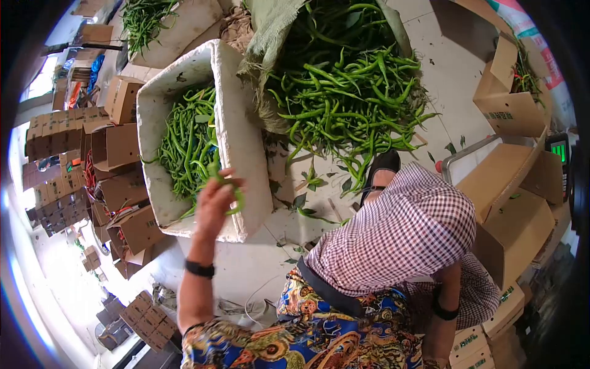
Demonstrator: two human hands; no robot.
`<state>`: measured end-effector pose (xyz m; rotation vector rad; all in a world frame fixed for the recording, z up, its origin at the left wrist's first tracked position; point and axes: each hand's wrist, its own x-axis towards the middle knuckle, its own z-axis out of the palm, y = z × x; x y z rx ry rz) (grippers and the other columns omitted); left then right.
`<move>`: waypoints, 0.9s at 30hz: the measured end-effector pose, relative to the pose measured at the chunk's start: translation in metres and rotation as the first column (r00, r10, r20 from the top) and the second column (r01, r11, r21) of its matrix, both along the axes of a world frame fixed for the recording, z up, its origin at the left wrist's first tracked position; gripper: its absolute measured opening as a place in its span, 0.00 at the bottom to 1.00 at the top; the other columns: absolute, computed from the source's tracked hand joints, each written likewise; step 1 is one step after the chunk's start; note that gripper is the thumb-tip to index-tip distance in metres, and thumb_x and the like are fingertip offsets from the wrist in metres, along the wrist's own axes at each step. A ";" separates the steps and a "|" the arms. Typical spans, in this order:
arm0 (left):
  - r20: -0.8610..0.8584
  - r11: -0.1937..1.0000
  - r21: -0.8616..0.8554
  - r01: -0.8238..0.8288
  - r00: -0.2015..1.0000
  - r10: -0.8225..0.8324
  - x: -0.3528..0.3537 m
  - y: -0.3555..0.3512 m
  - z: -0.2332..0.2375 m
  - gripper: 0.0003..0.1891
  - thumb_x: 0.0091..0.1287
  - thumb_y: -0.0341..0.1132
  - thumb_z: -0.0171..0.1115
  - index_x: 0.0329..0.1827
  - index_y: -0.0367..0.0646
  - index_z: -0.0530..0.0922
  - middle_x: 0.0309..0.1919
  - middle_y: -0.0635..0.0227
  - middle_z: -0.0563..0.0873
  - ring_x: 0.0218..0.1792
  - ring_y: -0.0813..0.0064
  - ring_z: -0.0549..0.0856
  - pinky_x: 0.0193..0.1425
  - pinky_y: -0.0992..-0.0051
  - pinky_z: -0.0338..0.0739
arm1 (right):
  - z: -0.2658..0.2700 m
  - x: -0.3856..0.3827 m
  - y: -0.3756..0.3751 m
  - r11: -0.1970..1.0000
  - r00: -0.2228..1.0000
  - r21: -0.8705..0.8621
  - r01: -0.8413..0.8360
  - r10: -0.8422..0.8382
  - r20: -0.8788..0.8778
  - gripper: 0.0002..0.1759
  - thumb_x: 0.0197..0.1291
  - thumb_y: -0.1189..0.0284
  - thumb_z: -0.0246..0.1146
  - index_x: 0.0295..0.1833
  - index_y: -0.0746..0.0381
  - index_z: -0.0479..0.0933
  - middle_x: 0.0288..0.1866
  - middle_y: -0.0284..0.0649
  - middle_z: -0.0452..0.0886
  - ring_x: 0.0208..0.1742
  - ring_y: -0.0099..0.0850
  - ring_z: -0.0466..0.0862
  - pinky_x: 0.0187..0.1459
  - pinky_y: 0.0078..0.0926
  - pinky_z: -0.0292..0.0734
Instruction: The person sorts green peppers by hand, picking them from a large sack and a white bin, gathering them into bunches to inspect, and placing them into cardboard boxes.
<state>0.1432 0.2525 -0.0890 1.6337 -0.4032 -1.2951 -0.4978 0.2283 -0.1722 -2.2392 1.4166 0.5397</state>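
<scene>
White-grey floor [455, 92]: biggest surface, bare in patches, littered with leaves and stems.
Pepper heap [344, 86]: long green chillies piled loose on sacking [270, 37], top centre, just right of the foam box.
Foam box [239, 123]: white, chipped walls, on the floor left of the heap and part full of the same green chillies.
Cardboard cartons [510, 234]: open ones along the right edge; smaller cartons [123, 147] and folded stacks crowd the left.
Checked cloth [399, 227]: red-white, over the person's knee, centre right; dark shoe [381, 166] just above it.
Left hand [212, 203]: raised above the near right wall of the foam box, black wristband [200, 269] on the arm below.
Left fingers: curled shut around the held peppers, not spread.
Held peppers [237, 198]: small bunch of curved green pods, in the air at the box's near rim and apart from the peppers inside.
Right hand: forearm runs up behind the checked cloth and the hand is hidden, so finger state cannot be told.
Grip note: pods are thin and slick, so a bunch probably sheds strays; gripping round the middle with the hand over the box opening rather than the rim should keep them off the floor.
Scale [559, 150]: green display at the far right, possibly a weighing scale, too small to be sure.
</scene>
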 end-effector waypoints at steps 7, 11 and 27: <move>0.975 0.972 0.136 0.192 0.145 -0.165 0.027 0.013 0.013 0.22 0.57 0.17 0.61 0.57 0.38 0.78 0.50 0.54 0.83 0.53 0.56 0.82 0.59 0.64 0.76 | 0.015 0.029 -0.003 0.924 0.977 0.322 0.207 -0.181 -0.111 0.44 0.62 0.48 0.61 0.77 0.56 0.52 0.77 0.50 0.54 0.74 0.53 0.59 0.71 0.56 0.57; 0.827 0.850 0.114 0.514 0.426 -0.368 -0.067 -0.061 -0.026 0.20 0.56 0.19 0.60 0.53 0.40 0.78 0.49 0.54 0.82 0.51 0.53 0.81 0.55 0.63 0.77 | 0.030 0.058 -0.006 0.788 0.811 0.370 0.493 -0.570 0.131 0.44 0.62 0.48 0.60 0.77 0.56 0.51 0.77 0.50 0.54 0.74 0.53 0.59 0.71 0.56 0.58; 0.926 0.727 0.350 0.590 -0.102 -0.363 -0.076 -0.268 -0.161 0.35 0.50 0.21 0.61 0.66 0.38 0.67 0.63 0.54 0.73 0.61 0.52 0.73 0.61 0.55 0.66 | 0.037 0.116 -0.028 -0.393 -0.523 0.881 0.264 -0.826 -0.212 0.46 0.63 0.44 0.59 0.78 0.55 0.50 0.78 0.47 0.54 0.75 0.51 0.59 0.70 0.55 0.60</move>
